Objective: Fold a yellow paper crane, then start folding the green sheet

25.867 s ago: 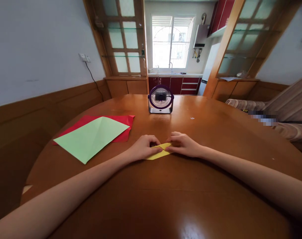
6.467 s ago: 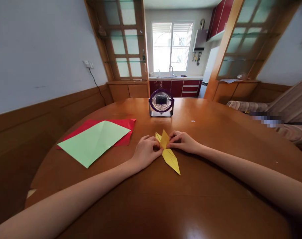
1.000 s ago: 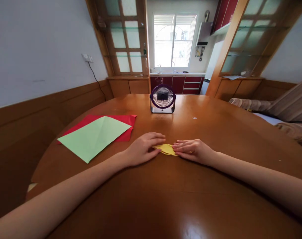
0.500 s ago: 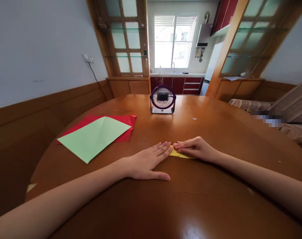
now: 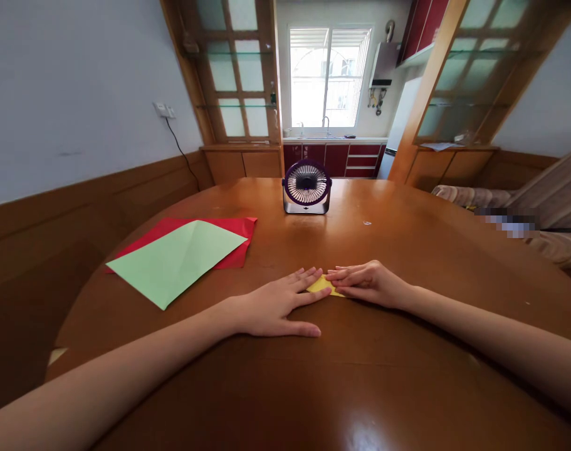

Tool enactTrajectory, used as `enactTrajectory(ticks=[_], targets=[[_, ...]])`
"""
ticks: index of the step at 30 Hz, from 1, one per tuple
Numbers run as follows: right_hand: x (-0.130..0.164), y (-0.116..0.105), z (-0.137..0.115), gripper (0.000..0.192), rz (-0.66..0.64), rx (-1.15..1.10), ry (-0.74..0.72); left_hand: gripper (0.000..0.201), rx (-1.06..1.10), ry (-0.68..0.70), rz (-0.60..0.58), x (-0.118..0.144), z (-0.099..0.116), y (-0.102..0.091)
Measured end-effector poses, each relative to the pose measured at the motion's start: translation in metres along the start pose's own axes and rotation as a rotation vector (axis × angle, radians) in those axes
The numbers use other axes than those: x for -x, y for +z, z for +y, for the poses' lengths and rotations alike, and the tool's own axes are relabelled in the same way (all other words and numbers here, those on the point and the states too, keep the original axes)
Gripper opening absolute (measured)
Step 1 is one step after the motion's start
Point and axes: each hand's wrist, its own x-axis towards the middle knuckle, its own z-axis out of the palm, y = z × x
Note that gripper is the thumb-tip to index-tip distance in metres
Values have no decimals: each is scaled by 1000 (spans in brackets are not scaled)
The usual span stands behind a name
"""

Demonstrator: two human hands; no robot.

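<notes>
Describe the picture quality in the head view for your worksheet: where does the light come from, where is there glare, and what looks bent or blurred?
Head view: daylight enters through the window, which is blown out white; a glossy glare patch sits on the near table; the wide lens bows the table rim and stretches the forearms; a pixelated patch lies at the right; the hands and yellow paper are sharp.

sunlit kitchen window point(image 5: 329, 78) behind glass-paned wooden partitions point(image 5: 233, 75), grey walls point(image 5: 69, 94).

Three paper sheets—yellow point(image 5: 323, 285), green point(image 5: 177, 260), red point(image 5: 233, 232)—one fan point(image 5: 306, 187), two hands.
</notes>
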Motion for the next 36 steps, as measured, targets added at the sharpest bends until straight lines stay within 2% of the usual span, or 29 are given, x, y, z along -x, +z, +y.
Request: enactTrajectory(ticks=[7, 11, 16, 18, 20, 22, 25, 29, 31, 36], targets=[[1, -2, 2, 24, -44, 15, -12, 62, 30, -63, -30, 2, 0, -4], [2, -2, 1, 35, -63, 4, 14, 56, 42, -38, 7, 3, -2, -4], [-1, -4, 0, 27, 75, -185, 136, 41, 60, -24, 103, 2, -7, 0], [-3, -5, -1, 24, 145, -186, 174, 35, 82, -33, 150, 2, -10, 0], [-5, -5, -2, 23, 161, -126, 193, 30, 86, -35, 175, 2, -13, -1], [-5, -5, -3, 21, 123, -41, 160, 27, 47, -18, 174, 2, -15, -2], [-5, -3, -6, 19, 73, 119, 17, 25, -71, 21, 166, 1, -13, -3], [-3, -1, -8, 22, 57, 309, -138, 25, -202, 56, 229, -2, -4, 0], [-2, 0, -8, 23, 41, 378, -189, 27, -244, 49, 241, -4, 2, 1], [-2, 0, -8, 27, -17, 464, -263, 33, -324, 67, 189, -4, 6, 4]])
